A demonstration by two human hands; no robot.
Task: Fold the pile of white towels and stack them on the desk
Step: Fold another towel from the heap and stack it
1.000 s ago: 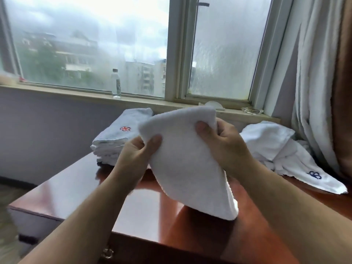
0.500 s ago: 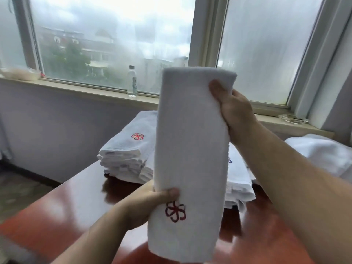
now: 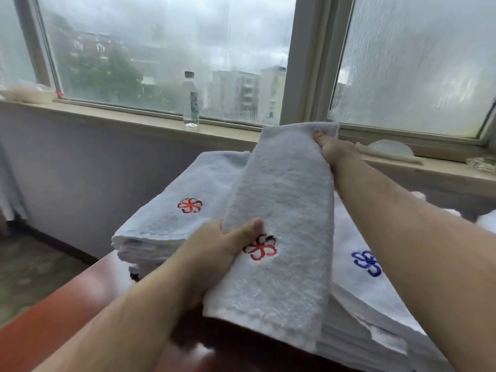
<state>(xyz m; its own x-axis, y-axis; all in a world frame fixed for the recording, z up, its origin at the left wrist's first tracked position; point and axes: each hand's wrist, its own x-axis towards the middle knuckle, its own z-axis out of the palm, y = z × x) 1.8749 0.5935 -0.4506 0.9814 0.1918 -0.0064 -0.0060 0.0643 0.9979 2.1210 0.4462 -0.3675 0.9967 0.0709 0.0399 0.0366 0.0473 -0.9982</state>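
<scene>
A person holds a long, narrow folded white terry towel with a red flower emblem (image 3: 279,210) level above the glossy reddish-brown wooden desk (image 3: 53,318), stretched between both hands so the folds stay flat and do not spring open. The left hand (image 3: 222,245) grips the near end, thumb pressed on top just beside the emblem and fingers curled out of sight underneath; the right hand (image 3: 335,151) pinches the far end at 1 o'clock, thumb on top of the cloth. The towel hangs across the seam between 2 piles already on the desk: a stack of folded white towels topped by a red flower emblem (image 3: 171,218) at 10 o'clock, and a stack of folded white towels marked with a blue emblem (image 3: 367,288) at 4 o'clock. Whether it touches either pile cannot be told. The matching red mark suggests it is bound for the pile at 10 o'clock, and the 2-handed hold looks meant to lay it down square, edges in line. A scrap of more white cloth (image 3: 485,224) shows at 3 o'clock, perhaps towels yet to be folded. The desk stands against a pale lilac wall (image 3: 80,170) under a wide window with rain-streaked glass (image 3: 161,49). On the beige sill (image 3: 134,119) at 11 o'clock stands a clear plastic water bottle with a dark cap (image 3: 191,100), well apart from the work, and a clear glass dish (image 3: 480,163) sits at 2 o'clock.
</scene>
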